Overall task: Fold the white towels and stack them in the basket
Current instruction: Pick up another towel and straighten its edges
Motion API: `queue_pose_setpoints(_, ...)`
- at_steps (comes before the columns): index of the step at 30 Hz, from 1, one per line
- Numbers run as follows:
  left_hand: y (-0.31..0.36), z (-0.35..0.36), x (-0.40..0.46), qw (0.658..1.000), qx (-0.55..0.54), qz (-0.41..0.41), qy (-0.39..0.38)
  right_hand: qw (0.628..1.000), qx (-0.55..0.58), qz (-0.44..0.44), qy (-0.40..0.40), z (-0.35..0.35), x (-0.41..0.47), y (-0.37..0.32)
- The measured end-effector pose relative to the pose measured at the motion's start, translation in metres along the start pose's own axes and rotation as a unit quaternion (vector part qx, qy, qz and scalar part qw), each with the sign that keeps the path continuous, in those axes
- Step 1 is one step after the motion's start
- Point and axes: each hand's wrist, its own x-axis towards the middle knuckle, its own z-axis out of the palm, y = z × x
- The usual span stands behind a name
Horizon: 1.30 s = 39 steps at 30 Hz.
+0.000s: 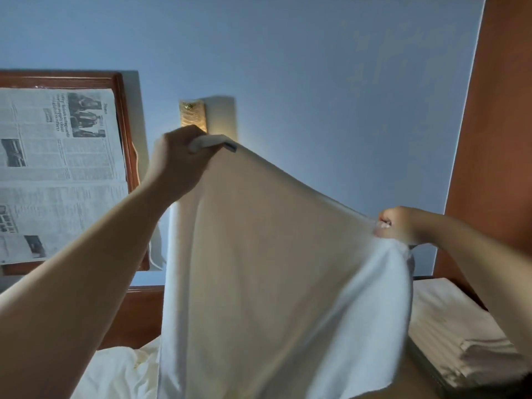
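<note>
The towel (273, 269) hides the wall lamp's (193, 116) lower part.

Head camera faces forward and upward toward the wall (316, 82) (close behind the raised arms).

Held-up towel (259, 269) between left hand (178, 159) and right hand (397, 224), folded stack (449, 326) right, newspaper (57, 168) left behind.

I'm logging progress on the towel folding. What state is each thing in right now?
left hand: raised, grips one top corner of the towel
right hand: lower, grips the other corner
white towel: unfolded, hanging spread between both hands
folded linens: stacked flat at right
wall lamp: lit
</note>
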Motion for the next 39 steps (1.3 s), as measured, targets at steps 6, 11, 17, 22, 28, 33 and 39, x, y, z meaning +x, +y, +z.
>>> queue_pose_setpoints(6, 0.095, 0.059, -0.017, 0.987, -0.063, 0.044, -0.141, 0.931, 0.273, -0.223, -0.095, -0.020, -0.040, -0.100)
queue_pose_setpoints(11, 0.119, 0.084, -0.029, 0.988, -0.035, 0.006, -0.151, 0.896, 0.350, -0.259, 0.094, -0.046, -0.047, -0.107)
queue_pose_setpoints(17, 0.078, 0.105, -0.100, 0.938, -0.178, -0.186, -0.233, 0.867, 0.435, -0.182, 0.160, -0.064, -0.054, -0.099)
queue_pose_setpoints(22, 0.052, 0.108, -0.132, 0.935, -0.194, -0.216, -0.203, 0.932, 0.321, -0.103, 0.131, -0.056, -0.058, -0.069)
queue_pose_setpoints(28, 0.114, 0.091, -0.102, 0.965, -0.085, -0.055, -0.244, 0.956, 0.182, -0.227, 0.023, -0.045, -0.092, -0.088)
queue_pose_setpoints(33, 0.139, 0.069, -0.083, 0.976, -0.068, -0.007, -0.205, 0.953, 0.160, -0.245, 0.078, -0.062, -0.092, -0.084)
queue_pose_setpoints(39, 0.076, 0.076, -0.133, 0.975, 0.006, -0.040, -0.218, 0.951, 0.158, -0.224, 0.143, -0.064, -0.096, -0.064)
